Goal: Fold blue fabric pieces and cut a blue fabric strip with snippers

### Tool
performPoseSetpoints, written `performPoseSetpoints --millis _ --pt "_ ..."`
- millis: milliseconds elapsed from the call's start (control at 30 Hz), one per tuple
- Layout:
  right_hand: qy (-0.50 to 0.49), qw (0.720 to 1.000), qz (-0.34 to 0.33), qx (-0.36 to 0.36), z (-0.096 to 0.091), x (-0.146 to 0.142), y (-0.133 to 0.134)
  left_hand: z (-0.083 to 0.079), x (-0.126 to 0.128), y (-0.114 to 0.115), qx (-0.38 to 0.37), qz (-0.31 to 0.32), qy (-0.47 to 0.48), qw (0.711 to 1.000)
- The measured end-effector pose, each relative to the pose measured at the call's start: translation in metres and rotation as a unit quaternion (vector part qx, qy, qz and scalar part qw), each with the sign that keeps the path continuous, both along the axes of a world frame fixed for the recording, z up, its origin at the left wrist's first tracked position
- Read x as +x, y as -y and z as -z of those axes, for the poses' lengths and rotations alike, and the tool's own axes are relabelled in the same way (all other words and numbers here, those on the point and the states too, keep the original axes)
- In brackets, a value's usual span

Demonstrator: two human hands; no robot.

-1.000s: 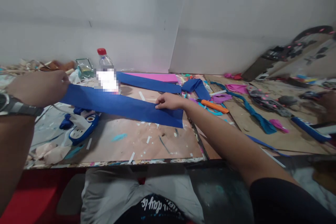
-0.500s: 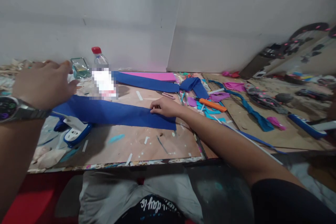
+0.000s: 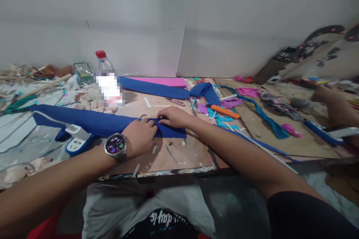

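A long blue fabric strip [image 3: 92, 121] lies flat across the work surface, running from the far left to the middle. Over its right part, my left hand [image 3: 141, 134], with a watch on the wrist, curls its fingers onto the cloth. My right hand [image 3: 172, 117] pinches the strip's upper edge just beside it. The two hands' fingertips almost meet, and what lies under them is hidden. Behind the left fingers shows a pale ring, perhaps a tape roll [image 3: 144, 116].
A blue power strip [image 3: 80, 145] with a white plug sits at the front left. A red-capped bottle [image 3: 102, 59] stands near the wall. Beyond are another blue strip [image 3: 157, 89], small scissors [image 3: 176, 101] and an orange cutter [image 3: 224, 111]. Another person's hand [image 3: 328, 95] is at far right.
My left hand has come down from the upper left to the strip beside my right hand. My right hand stays on the strip. Another person's hand has appeared at right.
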State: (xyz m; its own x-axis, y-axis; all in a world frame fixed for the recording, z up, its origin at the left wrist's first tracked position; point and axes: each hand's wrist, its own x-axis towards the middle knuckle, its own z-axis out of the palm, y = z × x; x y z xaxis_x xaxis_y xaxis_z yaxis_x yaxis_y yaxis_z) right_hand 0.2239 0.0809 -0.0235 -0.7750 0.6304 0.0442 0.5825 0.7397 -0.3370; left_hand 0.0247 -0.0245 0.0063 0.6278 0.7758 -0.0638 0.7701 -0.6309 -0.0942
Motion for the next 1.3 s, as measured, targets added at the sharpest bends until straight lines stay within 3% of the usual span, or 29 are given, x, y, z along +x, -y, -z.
performPoseSetpoints --millis 200,333,533,767,1000,1300 --pt "-0.060 0.996 -0.052 0.031 0.002 -0.009 -0.006 0.007 0.006 0.008 0.025 -0.001 0.014 1.000" --pt "-0.035 0.992 -0.108 0.055 0.008 -0.023 -0.015 0.010 0.006 0.010 0.033 0.000 0.024 0.999" --pt "0.018 0.996 0.000 0.086 0.002 -0.023 -0.021 0.011 0.005 0.006 0.034 0.001 0.042 0.999" --pt "0.070 0.992 0.079 0.067 -0.011 0.006 -0.014 0.020 0.003 -0.002 0.018 -0.030 0.044 0.998" --pt "0.071 0.991 0.102 0.044 -0.014 0.044 0.017 0.022 0.002 0.003 0.014 -0.042 0.049 0.998" --pt "-0.045 0.997 0.041 0.057 0.007 0.038 0.015 0.026 -0.010 0.000 -0.004 -0.044 0.044 0.998"
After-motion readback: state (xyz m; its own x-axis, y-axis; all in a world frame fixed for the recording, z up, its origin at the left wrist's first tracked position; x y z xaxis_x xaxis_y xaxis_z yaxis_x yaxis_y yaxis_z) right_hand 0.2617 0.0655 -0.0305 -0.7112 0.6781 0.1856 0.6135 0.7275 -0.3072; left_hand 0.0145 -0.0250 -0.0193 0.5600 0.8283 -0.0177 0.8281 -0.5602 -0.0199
